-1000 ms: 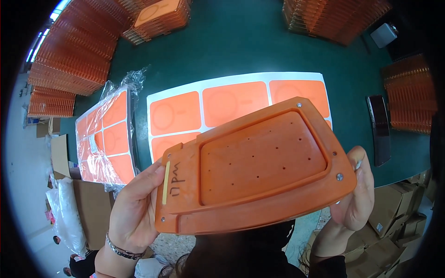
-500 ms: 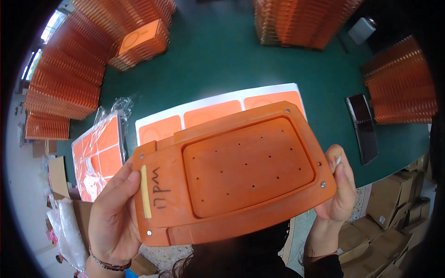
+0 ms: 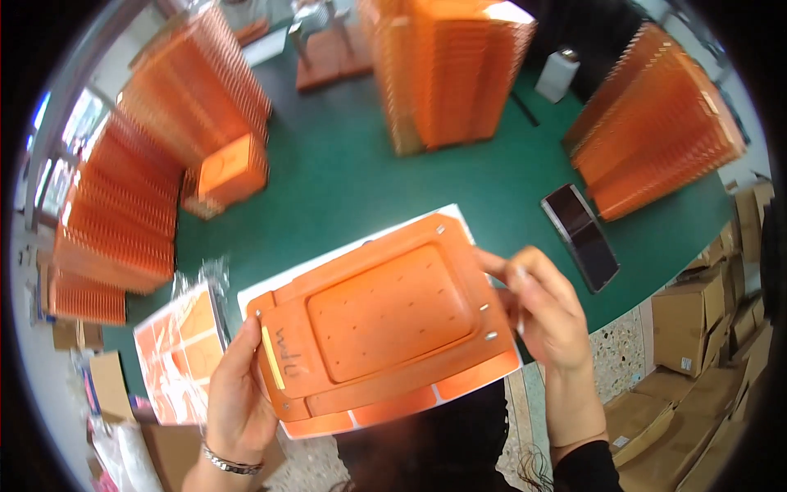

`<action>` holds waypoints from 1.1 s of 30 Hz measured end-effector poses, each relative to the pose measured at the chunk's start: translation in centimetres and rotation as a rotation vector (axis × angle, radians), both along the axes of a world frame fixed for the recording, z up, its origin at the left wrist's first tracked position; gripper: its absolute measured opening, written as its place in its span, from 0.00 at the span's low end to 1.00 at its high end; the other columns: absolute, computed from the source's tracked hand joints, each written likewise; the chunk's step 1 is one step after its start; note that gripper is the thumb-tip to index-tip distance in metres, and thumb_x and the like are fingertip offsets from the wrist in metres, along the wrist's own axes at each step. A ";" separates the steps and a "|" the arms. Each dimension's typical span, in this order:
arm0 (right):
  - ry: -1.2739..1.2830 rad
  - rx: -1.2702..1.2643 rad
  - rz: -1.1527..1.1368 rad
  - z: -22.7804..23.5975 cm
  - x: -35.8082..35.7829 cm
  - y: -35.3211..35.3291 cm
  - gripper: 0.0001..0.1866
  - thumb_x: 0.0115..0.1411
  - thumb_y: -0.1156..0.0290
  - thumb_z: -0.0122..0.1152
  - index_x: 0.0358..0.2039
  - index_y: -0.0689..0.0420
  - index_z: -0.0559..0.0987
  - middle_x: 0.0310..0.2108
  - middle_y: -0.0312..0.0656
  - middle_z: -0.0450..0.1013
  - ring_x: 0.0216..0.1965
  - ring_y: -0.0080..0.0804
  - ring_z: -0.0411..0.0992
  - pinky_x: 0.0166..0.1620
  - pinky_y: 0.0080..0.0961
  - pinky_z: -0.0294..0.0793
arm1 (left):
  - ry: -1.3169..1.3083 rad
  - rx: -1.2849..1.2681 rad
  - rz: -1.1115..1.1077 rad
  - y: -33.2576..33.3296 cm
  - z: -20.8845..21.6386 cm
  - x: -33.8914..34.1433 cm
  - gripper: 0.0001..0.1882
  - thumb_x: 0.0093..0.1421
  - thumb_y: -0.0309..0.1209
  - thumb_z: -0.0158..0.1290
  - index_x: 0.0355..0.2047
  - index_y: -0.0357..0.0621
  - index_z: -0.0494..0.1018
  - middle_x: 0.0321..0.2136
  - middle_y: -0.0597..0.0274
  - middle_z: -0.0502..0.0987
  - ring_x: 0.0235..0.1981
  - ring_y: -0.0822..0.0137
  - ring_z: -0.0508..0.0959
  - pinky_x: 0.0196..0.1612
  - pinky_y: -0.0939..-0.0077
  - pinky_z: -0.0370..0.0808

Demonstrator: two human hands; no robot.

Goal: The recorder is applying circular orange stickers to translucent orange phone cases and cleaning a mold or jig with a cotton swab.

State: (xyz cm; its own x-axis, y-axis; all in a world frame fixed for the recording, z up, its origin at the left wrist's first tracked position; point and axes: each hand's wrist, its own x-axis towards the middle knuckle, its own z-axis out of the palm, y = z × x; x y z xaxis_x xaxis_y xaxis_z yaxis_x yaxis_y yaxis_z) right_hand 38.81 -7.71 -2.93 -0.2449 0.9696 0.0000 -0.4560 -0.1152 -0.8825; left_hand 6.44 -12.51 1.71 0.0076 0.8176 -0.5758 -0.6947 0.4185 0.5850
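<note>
My left hand [image 3: 242,398] grips the left end of an orange rectangular jig plate [image 3: 389,316], thumb on top. The plate has a recessed panel dotted with small holes, metal pins near its corners, a yellow tape strip and dark handwriting. It is tilted, left end lower, above a sheet of orange stickers [image 3: 393,407] that shows around its edges. At the plate's right edge, my right hand [image 3: 551,316] has its thumb and fingertips pressed together, with a finger reaching to the edge. What the pinch holds, if anything, is too blurred to make out.
A plastic-wrapped pack of orange sticker sheets [image 3: 180,348] lies at the left. Tall stacks of orange clear-edged trays [image 3: 459,78] stand around the green table [image 3: 352,176]. A dark phone [image 3: 584,238] lies right, a white bottle [image 3: 557,75] behind it. Cardboard boxes [image 3: 689,328] fill the lower right.
The plate has moved down and left, closer over the sticker sheet. My right hand has shifted slightly left with it, its fingers now more bunched. The view has tilted, showing more of the far table.
</note>
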 end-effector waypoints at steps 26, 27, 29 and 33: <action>-1.781 0.701 -0.591 11.0 2.4 14.4 0.06 0.55 0.72 0.67 0.29 0.60 0.78 0.31 0.46 0.73 0.39 0.45 0.71 0.42 0.40 0.73 | 0.390 0.599 0.188 12.5 -7.9 -6.7 0.18 0.74 0.32 0.43 0.60 0.37 0.66 0.52 0.59 0.75 0.52 0.68 0.76 0.56 0.72 0.74; -1.636 0.815 -0.629 14.0 0.8 14.3 0.06 0.56 0.73 0.66 0.29 0.60 0.78 0.30 0.45 0.72 0.37 0.45 0.71 0.40 0.40 0.72 | 0.401 0.633 0.170 12.5 -7.9 -6.7 0.18 0.74 0.32 0.43 0.60 0.38 0.66 0.52 0.59 0.75 0.52 0.69 0.76 0.56 0.73 0.74; -1.504 1.039 -0.663 19.0 -3.0 15.9 0.06 0.58 0.74 0.65 0.28 0.60 0.76 0.29 0.46 0.70 0.37 0.46 0.70 0.40 0.41 0.71 | 0.456 0.624 0.211 12.0 -8.0 -7.0 0.16 0.74 0.32 0.43 0.58 0.40 0.68 0.48 0.61 0.76 0.48 0.71 0.76 0.53 0.76 0.73; -1.402 1.507 -0.788 27.8 -7.3 22.1 0.05 0.60 0.73 0.61 0.30 0.60 0.77 0.30 0.45 0.71 0.39 0.46 0.70 0.42 0.39 0.70 | 0.653 0.650 0.157 11.2 -7.9 -7.1 0.13 0.73 0.31 0.44 0.52 0.39 0.71 0.41 0.63 0.76 0.43 0.73 0.74 0.49 0.79 0.71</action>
State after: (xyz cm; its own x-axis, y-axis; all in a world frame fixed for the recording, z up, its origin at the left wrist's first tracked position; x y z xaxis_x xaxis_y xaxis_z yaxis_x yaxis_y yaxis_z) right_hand 31.47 14.39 24.87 -0.4291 0.2906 0.8552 0.7729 0.6080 0.1812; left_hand -0.71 -1.31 -6.19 -0.2943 0.9449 0.1436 -0.1666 -0.1987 0.9658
